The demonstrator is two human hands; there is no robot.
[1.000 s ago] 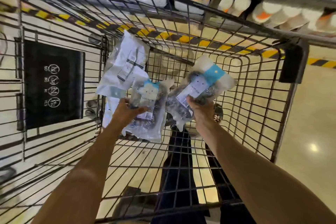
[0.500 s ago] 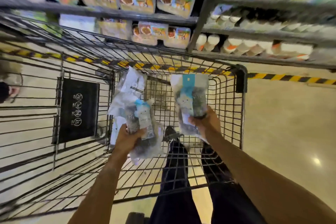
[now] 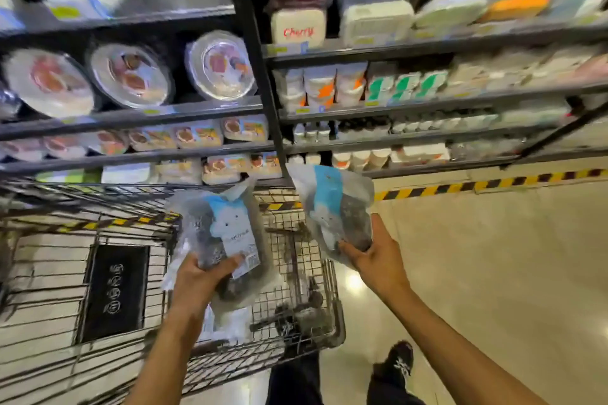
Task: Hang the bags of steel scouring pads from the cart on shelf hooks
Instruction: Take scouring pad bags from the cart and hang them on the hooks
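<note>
While the left hand (image 3: pixel 197 283) curls round the lower end of one bag of scouring pads (image 3: pixel 227 233) above the cart (image 3: pixel 316 306), near its right edge, and the right hand (image 3: pixel 375 256) clasps a second bag (image 3: pixel 332 207) just beyond that edge, both are being carried; next comes finding hooks, with none visible on the shelves (image 3: pixel 394 102).

Left hand (image 3: pixel 194 286), right hand (image 3: pixel 378 260): bare, as are forearms (image 3: pixel 460 339) down to frame edge. Trousers (image 3: pixel 296 381) dark, near black. Shoe (image 3: pixel 399 363) black, white laces. Finer detail blurred.
</note>
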